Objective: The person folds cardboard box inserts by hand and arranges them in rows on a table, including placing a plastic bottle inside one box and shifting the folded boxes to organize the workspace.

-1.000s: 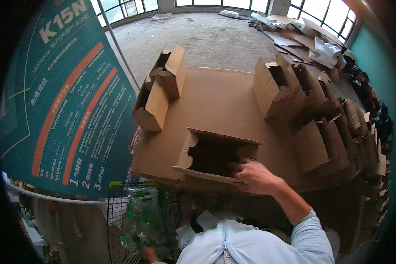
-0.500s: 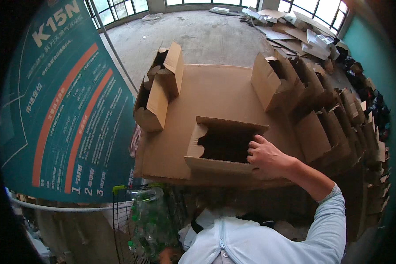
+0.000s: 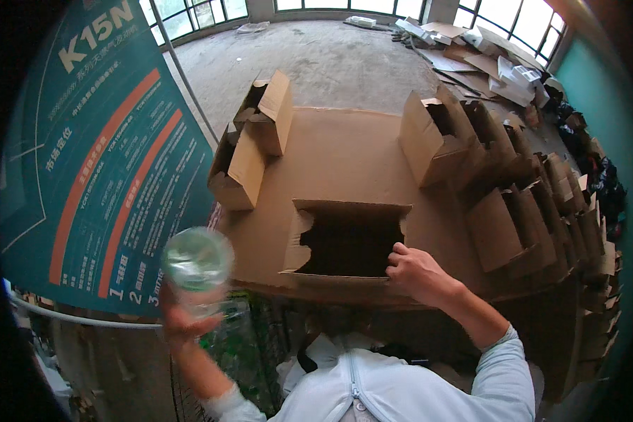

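A clear, greenish plastic bottle (image 3: 198, 257) is raised left of the table, its round end toward me. My left hand (image 3: 186, 316), blurred by motion, is closed around its lower part. In front of me an open cardboard box (image 3: 341, 276) stands on the cardboard-covered table, its dark inside facing up and its floor too dark to make out. My right hand (image 3: 422, 273) pinches the box's near right edge. Below my left hand is a wire basket of clear bottles with green caps (image 3: 231, 344), partly hidden by my left arm.
Two open cardboard boxes (image 3: 243, 172) stand at the table's left edge. Several more open boxes (image 3: 436, 137) crowd its right side. A teal printed banner (image 3: 98, 162) rises at the left. Flattened cardboard and white foam (image 3: 499, 67) lie heaped by the far windows.
My left hand has come up from the basket with a bottle in it. The box has shifted slightly left and nearer, my right hand still on its edge.
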Available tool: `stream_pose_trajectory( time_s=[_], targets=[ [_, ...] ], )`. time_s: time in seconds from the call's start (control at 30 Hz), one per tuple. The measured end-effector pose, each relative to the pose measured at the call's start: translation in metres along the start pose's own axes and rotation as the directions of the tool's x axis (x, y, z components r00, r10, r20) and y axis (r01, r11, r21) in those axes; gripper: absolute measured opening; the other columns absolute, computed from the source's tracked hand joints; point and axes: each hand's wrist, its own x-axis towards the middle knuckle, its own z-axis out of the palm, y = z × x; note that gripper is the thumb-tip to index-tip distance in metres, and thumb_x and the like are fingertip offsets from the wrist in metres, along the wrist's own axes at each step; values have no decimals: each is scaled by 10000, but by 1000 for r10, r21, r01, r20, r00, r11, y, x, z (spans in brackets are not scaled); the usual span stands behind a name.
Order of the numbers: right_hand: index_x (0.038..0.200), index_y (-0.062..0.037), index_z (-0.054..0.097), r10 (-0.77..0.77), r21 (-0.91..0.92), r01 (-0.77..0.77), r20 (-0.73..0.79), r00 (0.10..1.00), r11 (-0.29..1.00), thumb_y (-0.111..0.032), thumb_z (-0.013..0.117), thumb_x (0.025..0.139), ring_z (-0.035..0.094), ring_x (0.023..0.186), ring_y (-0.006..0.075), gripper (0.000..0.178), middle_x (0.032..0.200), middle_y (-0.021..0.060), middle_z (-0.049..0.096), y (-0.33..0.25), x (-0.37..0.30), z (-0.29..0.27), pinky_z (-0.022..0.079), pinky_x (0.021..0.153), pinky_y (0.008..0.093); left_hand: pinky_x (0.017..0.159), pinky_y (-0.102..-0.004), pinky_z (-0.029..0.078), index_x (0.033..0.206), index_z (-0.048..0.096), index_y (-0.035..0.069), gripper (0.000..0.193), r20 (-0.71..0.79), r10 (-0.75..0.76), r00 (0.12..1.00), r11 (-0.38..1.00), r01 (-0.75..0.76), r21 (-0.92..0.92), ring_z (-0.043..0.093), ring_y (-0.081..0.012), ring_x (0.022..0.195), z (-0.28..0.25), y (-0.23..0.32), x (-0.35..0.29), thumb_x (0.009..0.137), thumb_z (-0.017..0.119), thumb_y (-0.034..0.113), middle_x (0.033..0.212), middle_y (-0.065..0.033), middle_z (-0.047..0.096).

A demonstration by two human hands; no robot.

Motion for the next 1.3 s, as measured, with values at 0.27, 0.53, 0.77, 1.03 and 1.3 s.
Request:
stream_pose_trajectory(
  time_s=[0.27, 0.53, 0.77, 1.03, 1.3],
  targets=[
    [751, -68, 650, 260, 305, -131, -433, 863, 943, -108, 748, 659, 555, 956, 255, 141, 935, 78, 576, -9, -23, 15, 534, 762, 368, 891, -359, 475, 1226, 463, 31, 769, 795, -111, 596, 991, 7, 133, 595, -283, 1038, 192, -22, 153, 612, 838, 303, 1071, -133, 588],
    [740, -63, 698, 243, 292, -110, -473, 847, 950, -65, 735, 720, 563, 959, 251, 42, 921, 101, 590, -9, -20, 18, 539, 810, 355, 854, -401, 501, 1230, 543, 0, 701, 644, -751, 146, 509, -493, 705, 618, -368, 968, 234, -50, 159, 622, 775, 260, 1096, -242, 632],
    [791, -68, 730, 172, 251, -66, -430, 886, 966, -72, 725, 767, 573, 966, 236, 24, 929, 95, 613, -15, -14, 12, 545, 819, 345, 980, -389, 444, 1249, 574, 38, 471, 684, -720, 115, 557, -492, 669, 562, -346, 1130, 200, -178, 136, 799, 647, 152, 1261, -209, 577],
    [789, -69, 728, 247, 238, -159, -403, 881, 958, -85, 757, 741, 577, 955, 245, 58, 914, 96, 618, -11, -21, 13, 553, 820, 353, 891, -356, 518, 1036, 634, 26, 189, 500, 89, 861, 996, -85, -31, 642, -232, 1019, 72, -16, 100, 906, 500, 55, 1056, -124, 672],
    [786, -74, 729, 318, 228, -244, -389, 865, 943, -85, 749, 756, 588, 977, 253, 38, 915, 90, 647, -23, -12, 8, 562, 831, 367, 887, -398, 490, 1164, 580, 32, 305, -535, -572, 622, -43, 629, 777, 597, -270, 1030, -148, -383, -237, 925, 518, 210, 1143, -120, 619]
  ],
)
